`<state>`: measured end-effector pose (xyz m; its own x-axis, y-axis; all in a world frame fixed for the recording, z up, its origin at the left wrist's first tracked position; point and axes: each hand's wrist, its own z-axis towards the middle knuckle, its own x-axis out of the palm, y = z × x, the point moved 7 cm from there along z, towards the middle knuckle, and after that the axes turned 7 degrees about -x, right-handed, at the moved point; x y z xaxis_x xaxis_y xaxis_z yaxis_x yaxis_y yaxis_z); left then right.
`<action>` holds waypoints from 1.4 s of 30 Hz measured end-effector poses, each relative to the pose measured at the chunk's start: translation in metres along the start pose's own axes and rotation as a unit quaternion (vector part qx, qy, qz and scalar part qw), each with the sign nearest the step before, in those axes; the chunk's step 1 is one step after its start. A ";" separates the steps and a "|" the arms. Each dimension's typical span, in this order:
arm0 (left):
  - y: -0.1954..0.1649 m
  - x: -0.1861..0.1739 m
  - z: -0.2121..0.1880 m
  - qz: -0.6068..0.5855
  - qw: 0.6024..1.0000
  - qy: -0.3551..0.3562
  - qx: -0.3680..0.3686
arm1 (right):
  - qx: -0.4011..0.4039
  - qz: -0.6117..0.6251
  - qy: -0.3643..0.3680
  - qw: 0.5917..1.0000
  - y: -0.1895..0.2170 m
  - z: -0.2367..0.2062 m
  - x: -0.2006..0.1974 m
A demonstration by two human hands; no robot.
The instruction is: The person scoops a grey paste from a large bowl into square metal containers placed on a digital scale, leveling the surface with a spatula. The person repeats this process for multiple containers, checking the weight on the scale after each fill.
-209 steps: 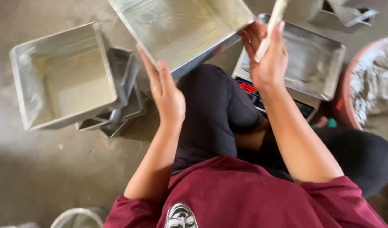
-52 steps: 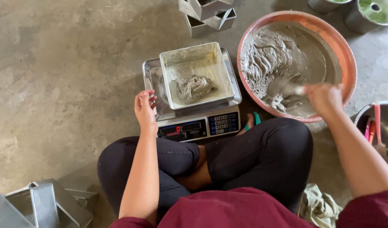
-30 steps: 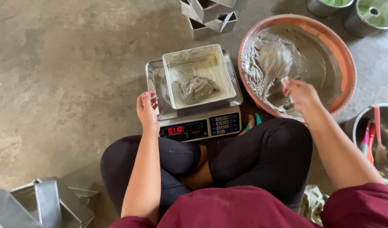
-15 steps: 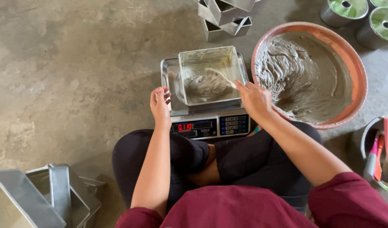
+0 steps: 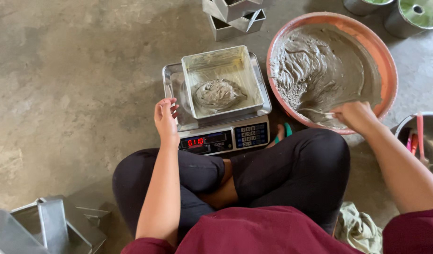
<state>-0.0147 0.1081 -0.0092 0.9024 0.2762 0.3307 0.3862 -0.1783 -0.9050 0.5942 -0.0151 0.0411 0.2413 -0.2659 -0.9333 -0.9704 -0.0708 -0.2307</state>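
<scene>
Grey batter weighed in a square tin on a scale, concrete floor.

Bare floor (image 5: 75,84) is left open to the left; the right is crowded by the orange basin (image 5: 388,70). The left hand (image 5: 165,120), fingers loosely open, is rested at the scale (image 5: 221,136) edge. The right hand (image 5: 355,115) is closed on a spatula (image 5: 315,113) in the basin's batter. A grey mound is seen inside the tin (image 5: 221,80).

Most of the utensil (image 5: 315,113) gripped in the right hand (image 5: 355,116) is buried in grey batter. Metal tins (image 5: 233,16) at the far edge and more tins (image 5: 42,228) at the near left are cut off. The steel bowl (image 5: 426,141) at the right is cropped.
</scene>
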 end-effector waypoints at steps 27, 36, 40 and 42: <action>0.003 0.002 0.000 -0.003 1.000 -0.008 0.007 | 0.015 0.740 -0.290 0.606 0.095 0.027 -0.129; 0.003 0.002 -0.002 -0.008 1.000 -0.006 0.003 | -0.093 0.185 -0.359 0.910 0.248 0.035 -0.182; 0.002 0.015 -0.009 0.064 0.997 0.028 0.015 | 0.033 0.669 -0.224 0.708 0.221 0.073 -0.139; 0.002 0.017 -0.011 0.091 0.995 0.036 0.019 | 0.079 0.791 -0.200 0.573 0.186 0.078 -0.124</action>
<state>0.0037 0.1019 -0.0022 0.9689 0.1734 0.1766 0.2080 -0.1835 -0.9608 0.3833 0.0796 0.0925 -0.9302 0.3670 0.0084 0.0295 0.0517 0.9982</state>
